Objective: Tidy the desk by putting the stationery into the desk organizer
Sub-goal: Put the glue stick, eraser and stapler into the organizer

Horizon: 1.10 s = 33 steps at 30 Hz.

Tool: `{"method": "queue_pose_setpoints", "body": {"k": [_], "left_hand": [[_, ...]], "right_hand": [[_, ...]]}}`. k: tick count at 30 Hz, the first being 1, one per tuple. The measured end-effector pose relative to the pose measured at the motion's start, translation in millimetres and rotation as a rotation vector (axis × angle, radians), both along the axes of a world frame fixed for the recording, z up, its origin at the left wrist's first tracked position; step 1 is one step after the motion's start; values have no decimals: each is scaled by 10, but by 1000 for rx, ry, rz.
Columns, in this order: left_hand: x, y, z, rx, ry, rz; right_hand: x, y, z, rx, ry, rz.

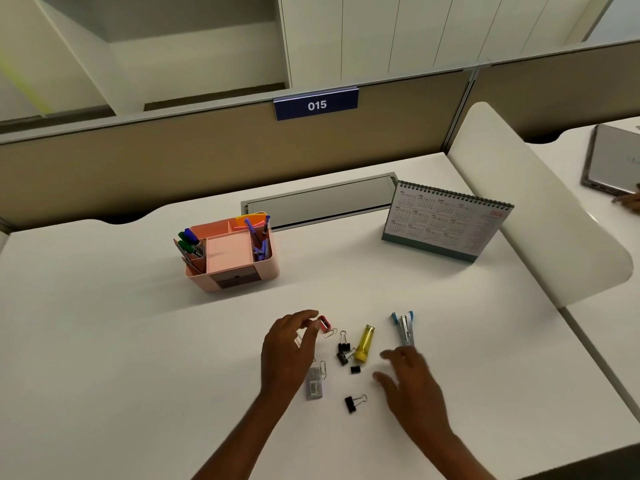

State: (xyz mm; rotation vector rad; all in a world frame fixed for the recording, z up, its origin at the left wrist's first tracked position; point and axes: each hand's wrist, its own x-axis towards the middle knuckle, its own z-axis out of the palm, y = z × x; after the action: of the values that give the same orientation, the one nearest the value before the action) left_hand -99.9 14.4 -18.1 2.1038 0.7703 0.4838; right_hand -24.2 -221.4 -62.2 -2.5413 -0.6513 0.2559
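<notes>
Left hand (291, 344) curls at small red plastic item (324, 323), grip unclear | right hand (410, 379) spread, empty | risk: loose pinch drops it

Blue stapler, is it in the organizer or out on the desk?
Out. The blue stapler lies on the desk by the right hand, apart from the pink organizer.

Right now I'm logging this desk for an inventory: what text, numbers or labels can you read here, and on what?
"015": white digits on the blue sign on the partition.
"2026": red, at the top right of the desk calendar.
Calendar grids and the label on a marker in the organizer: too small to read.
</notes>
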Motion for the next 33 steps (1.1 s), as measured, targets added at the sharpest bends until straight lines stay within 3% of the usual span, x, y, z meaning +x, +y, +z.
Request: {"method": "queue_pose_setpoints", "body": {"k": [2, 5, 13, 23, 28, 33], "left_hand": [[-4, -34, -3, -31, 12, -12], [10, -104, 5, -89, 38, -33], [70, -378, -18, -404, 158, -94], [270, -303, 195, -794, 97, -33], [190, -153, 215, -949, 32, 79], [81, -18, 266, -1131, -33, 44]], "right_hand": [[176, -36, 34, -1, -58, -135], [379, -31, 7, 7, 39, -276], [546, 59, 17, 134, 195, -378], [131, 368, 472, 546, 587, -368], [105, 467, 650, 643, 743, -344], [72, 542, 719, 659, 758, -251]]}}
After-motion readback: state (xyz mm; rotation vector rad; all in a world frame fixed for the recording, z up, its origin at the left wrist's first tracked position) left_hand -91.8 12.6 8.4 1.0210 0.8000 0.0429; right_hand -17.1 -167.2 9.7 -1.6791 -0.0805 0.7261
